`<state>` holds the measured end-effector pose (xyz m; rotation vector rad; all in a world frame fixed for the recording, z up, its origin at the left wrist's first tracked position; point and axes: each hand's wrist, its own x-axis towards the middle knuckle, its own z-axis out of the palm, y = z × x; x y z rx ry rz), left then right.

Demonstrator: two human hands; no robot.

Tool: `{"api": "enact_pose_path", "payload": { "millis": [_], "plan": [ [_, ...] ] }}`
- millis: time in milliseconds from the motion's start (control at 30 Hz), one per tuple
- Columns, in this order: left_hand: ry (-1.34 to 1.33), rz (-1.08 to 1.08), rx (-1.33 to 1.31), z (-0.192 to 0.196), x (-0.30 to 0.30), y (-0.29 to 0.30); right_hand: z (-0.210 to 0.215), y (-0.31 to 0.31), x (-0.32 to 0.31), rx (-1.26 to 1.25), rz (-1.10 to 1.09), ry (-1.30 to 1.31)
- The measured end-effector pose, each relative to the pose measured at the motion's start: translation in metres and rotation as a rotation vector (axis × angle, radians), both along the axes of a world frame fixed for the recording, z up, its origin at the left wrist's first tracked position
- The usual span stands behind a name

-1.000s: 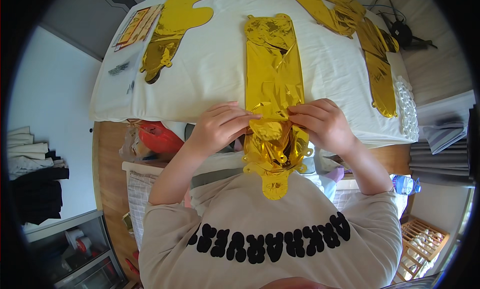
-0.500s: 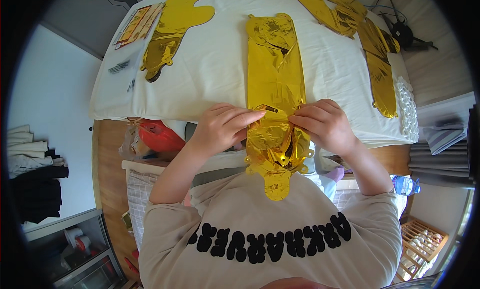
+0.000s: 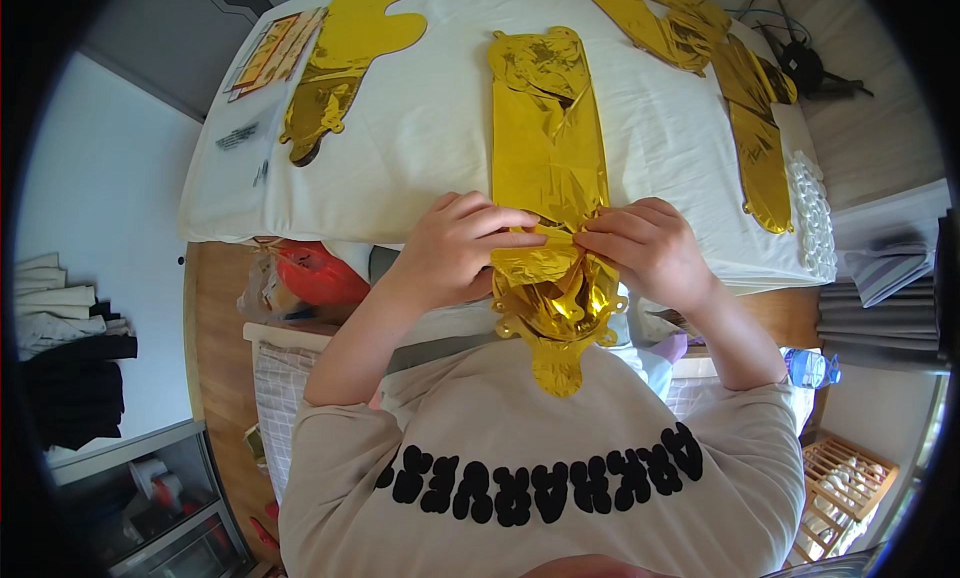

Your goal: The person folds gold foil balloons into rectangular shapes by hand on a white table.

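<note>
Gold foil balloon (image 3: 548,148) centre frame on bed (image 3: 430,128), near end pinched by left hand (image 3: 455,253) and right hand (image 3: 655,248).

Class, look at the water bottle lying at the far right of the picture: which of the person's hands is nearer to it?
Right. The right hand is closer to the water bottle; the left hand is farther, across the gold foil balloon.

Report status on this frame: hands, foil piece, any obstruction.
Left hand and right hand both pinching the gold foil balloon at its near end. Balloon lies flat on white sheet. Nothing in the way.
</note>
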<state>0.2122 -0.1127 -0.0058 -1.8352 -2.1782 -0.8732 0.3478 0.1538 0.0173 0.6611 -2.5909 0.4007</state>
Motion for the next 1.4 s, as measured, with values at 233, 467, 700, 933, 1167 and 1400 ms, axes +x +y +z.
{"api": "enact_pose_path", "payload": {
  "millis": [233,467,700,933,1167,1400],
  "plan": [
    [-0.035,-0.003,-0.002,-0.004,-0.002,0.001,0.000,0.003,0.002,-0.004,0.003,-0.003],
    [-0.101,0.025,-0.007,-0.002,-0.004,0.005,-0.001,0.011,0.002,-0.082,0.026,-0.071],
    [-0.310,0.086,0.049,0.011,-0.002,0.013,0.002,0.015,0.001,-0.200,-0.082,-0.237],
    [-0.607,0.209,-0.087,0.016,-0.007,0.016,0.004,0.012,-0.008,-0.474,-0.268,-0.531],
    [-0.749,0.208,0.119,0.002,-0.006,0.011,0.016,0.012,-0.023,-0.547,-0.416,-0.810],
    [-0.760,0.226,0.108,0.013,-0.002,0.011,0.011,0.019,-0.037,-0.498,-0.449,-0.876]
  ]
}}
